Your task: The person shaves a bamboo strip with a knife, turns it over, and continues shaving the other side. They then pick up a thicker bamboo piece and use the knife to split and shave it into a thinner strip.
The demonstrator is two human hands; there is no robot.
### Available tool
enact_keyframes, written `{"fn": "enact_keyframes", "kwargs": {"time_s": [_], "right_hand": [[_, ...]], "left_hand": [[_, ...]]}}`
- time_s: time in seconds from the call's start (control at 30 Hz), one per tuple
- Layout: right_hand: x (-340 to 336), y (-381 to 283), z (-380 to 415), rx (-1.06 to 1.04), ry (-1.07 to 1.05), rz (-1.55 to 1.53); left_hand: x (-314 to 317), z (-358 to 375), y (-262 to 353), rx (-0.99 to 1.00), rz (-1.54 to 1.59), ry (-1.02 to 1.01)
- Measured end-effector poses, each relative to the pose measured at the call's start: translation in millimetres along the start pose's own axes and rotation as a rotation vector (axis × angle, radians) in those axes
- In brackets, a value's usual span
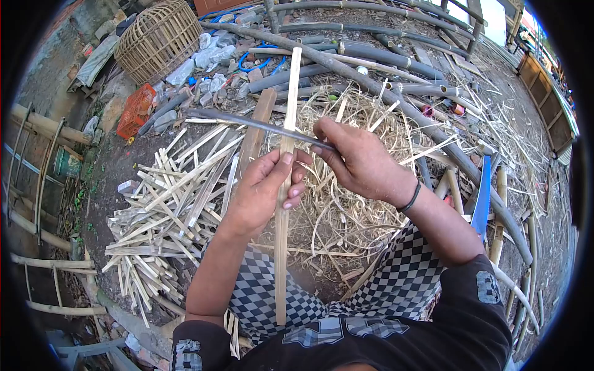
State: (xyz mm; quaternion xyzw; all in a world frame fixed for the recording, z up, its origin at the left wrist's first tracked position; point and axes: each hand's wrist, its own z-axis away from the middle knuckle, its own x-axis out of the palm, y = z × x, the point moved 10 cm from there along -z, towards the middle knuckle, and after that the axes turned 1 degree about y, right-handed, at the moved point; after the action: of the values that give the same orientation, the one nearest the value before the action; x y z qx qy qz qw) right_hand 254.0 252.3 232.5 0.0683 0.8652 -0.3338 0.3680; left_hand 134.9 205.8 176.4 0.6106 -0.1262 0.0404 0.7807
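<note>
My left hand (266, 188) is closed round a long, pale bamboo strip (281, 266), which stands upright in front of me, its lower end near my lap. My right hand (365, 157) grips one end of a long, thin, dark knife (247, 122). The blade points left and crosses the strip just above my left thumb, apparently touching it. Behind the strip a flat wooden board (257, 127) slants on the ground. Curly bamboo shavings (328, 210) lie heaped below and beyond my hands.
A pile of split bamboo strips (167, 216) lies at left. Beyond are a woven bamboo cage (158, 40), an orange crate (136, 108), plastic bags (213, 55) and bamboo poles (383, 55). A saw with a blue blade (482, 191) rests at right beside a long pole (458, 154).
</note>
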Motion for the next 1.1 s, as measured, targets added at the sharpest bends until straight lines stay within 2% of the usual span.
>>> {"fn": "enact_keyframes", "kwargs": {"time_s": [0.1, 0.3, 0.47, 0.7, 0.77, 1.0, 1.1], "right_hand": [[4.3, 0.1, -0.7, 0.009, -0.047, 0.071], [12.6, 1.4, -3.5, 0.016, -0.069, 0.216], [18.5, 11.7, -6.5, 0.022, -0.046, 0.322], [18.9, 19.6, -11.0, 0.022, 0.004, 0.328], [19.1, 24.7, -12.9, 0.013, 0.016, 0.320], [15.3, 25.8, -22.1, 0.010, 0.038, 0.316], [15.2, 22.9, -26.2, -0.006, 0.036, 0.302]], "left_hand": [[7.1, 0.3, 1.4, 0.043, 0.005, -0.071], [4.5, -4.7, -15.6, -0.092, -0.025, 0.033], [1.8, -11.4, -6.4, 0.032, -0.260, 0.151], [5.9, -25.7, -7.0, 0.085, -0.319, 0.127], [-2.6, -32.3, -5.7, 0.195, -0.499, 0.161], [-4.6, -32.5, -0.1, 0.222, -0.469, 0.176], [-9.1, -36.1, 4.7, 0.305, -0.561, 0.207]]}}
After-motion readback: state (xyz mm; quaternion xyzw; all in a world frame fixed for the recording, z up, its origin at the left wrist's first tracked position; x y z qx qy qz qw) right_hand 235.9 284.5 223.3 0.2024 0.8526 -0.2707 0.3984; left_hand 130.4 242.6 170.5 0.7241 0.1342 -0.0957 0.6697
